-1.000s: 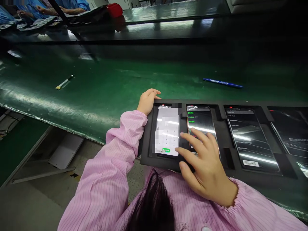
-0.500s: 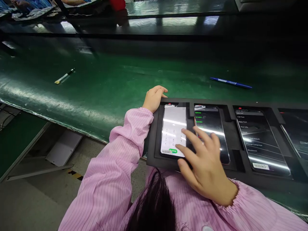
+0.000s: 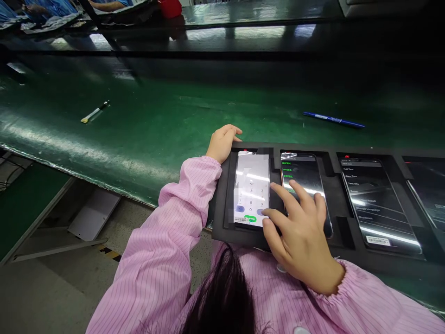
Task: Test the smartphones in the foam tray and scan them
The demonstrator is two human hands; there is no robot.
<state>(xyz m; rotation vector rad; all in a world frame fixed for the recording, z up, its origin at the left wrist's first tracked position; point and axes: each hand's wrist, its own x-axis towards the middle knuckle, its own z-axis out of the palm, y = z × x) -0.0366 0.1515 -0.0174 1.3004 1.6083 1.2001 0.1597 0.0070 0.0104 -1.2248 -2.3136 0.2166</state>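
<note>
A black tray (image 3: 243, 237) holds several smartphones in a row of recesses. The leftmost smartphone (image 3: 256, 162) shows a bright dial keypad with a green button. My right hand (image 3: 301, 236) hovers low with fingers spread; a fingertip meets the lower right of that keypad, where a key is shaded. Partly covered by this hand, a second smartphone (image 3: 302, 169) displays green lines of text on black. At the tray's far left corner my left hand (image 3: 222, 141) grips the edge, its fingers curled over the back. A third smartphone (image 3: 378, 204) lists a dark menu.
The tray lies at the near edge of a green-topped bench (image 3: 156, 125). A blue pen (image 3: 333, 119) lies behind the tray, and a small brush (image 3: 94, 112) is at left. At far left behind, part of a person's arm (image 3: 107, 5) is visible near a red object (image 3: 170, 8).
My right hand has shifted slightly right, its fingertip now at the keypad's lower right. Symbols have appeared above the keys, and two bottom keys are shaded. My left hand stays put.
</note>
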